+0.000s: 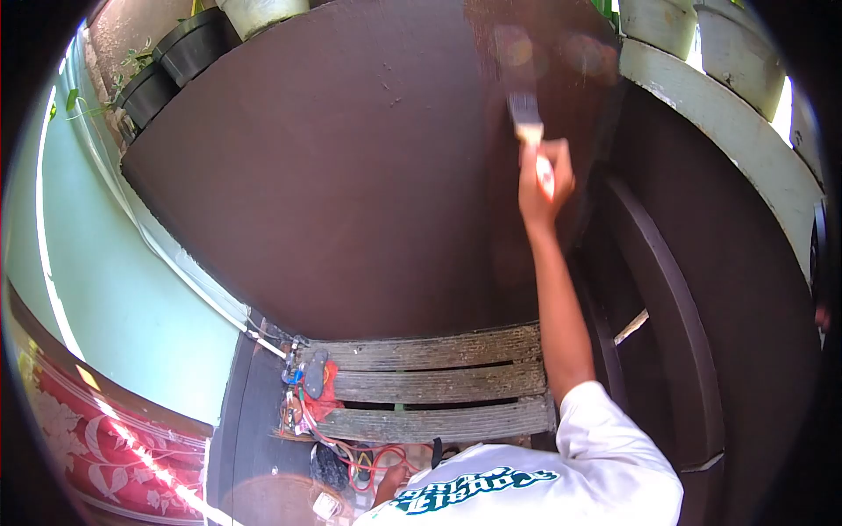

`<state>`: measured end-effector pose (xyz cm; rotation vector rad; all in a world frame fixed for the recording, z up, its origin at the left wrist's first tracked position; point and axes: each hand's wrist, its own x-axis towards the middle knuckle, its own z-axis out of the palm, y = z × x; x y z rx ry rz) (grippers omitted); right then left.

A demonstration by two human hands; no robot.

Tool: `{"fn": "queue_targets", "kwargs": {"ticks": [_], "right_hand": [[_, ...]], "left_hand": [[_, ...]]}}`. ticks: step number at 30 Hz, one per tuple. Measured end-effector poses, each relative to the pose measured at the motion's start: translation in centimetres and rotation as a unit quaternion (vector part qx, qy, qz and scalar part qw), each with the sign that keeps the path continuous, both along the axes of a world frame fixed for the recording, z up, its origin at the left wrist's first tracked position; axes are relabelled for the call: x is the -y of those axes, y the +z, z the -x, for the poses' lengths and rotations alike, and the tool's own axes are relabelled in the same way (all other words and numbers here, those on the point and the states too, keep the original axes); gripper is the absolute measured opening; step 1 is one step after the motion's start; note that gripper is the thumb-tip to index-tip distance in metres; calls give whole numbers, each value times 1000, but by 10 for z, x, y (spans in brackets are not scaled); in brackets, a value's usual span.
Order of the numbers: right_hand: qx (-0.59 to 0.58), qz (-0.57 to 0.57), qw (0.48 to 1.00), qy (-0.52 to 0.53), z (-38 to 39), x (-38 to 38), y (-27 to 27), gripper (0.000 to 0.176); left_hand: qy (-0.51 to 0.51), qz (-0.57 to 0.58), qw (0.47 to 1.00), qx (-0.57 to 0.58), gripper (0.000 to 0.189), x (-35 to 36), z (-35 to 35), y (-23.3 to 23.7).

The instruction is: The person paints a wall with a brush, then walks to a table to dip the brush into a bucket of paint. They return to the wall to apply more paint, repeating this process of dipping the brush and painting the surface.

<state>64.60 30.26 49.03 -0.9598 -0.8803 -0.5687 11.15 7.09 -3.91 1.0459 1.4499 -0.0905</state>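
Observation:
My right hand [545, 180] is raised at the upper right of centre, its fingers wrapped round the pale handle of a paintbrush [526, 114]. The dark flat bristles point up and lie against or just in front of the brown wall [351, 193]. Around the brush the wall looks wetter and glossier, with streaks above it. Low in the view, my left hand [392, 479] is partly hidden by the white shirt; its fingers cannot be made out, nor whether it holds anything.
A slatted wooden bench [438, 384] stands below the wall, with a grey sandal [315, 374] and red cloth at its left end. Potted plants line the ledges above. Red hoses [386, 458] and a black bag [329, 466] lie at the bottom. A curved dark ledge [671, 298] is at right.

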Motion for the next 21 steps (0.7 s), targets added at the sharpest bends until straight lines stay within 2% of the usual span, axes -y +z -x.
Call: {"fn": "queue_targets", "kwargs": {"ticks": [3,5,8,10,12,14,15,19,21], "right_hand": [[-39,91,995,-10,9,17,-111,22],[-80,191,978,-12,14,31,-171,21],[-98,281,954,-28,8,32,-222,16],[-85,362,927,-58,-2,29,-229,15],[-69,341,937,-29,-16,15,-202,18],[-110,299,946,59,-14,13,-120,21],[-91,264,958,64,-14,12,-80,21],[1,137,991,5,-3,9,72,21],[27,101,994,-14,4,9,128,19]], "left_hand": [[-9,5,1000,-5,22,2,6,-2],[-14,11,1000,-9,22,5,12,-2],[-17,17,1000,-13,22,5,16,-1],[-19,20,1000,-13,23,1,14,-1],[-20,23,999,-15,23,-3,13,-1],[-21,21,999,-14,23,-5,13,-4],[-22,21,999,-13,23,-6,12,-4],[-24,19,1000,-6,23,-1,16,-11],[-24,16,1000,-4,23,3,21,-15]]}}
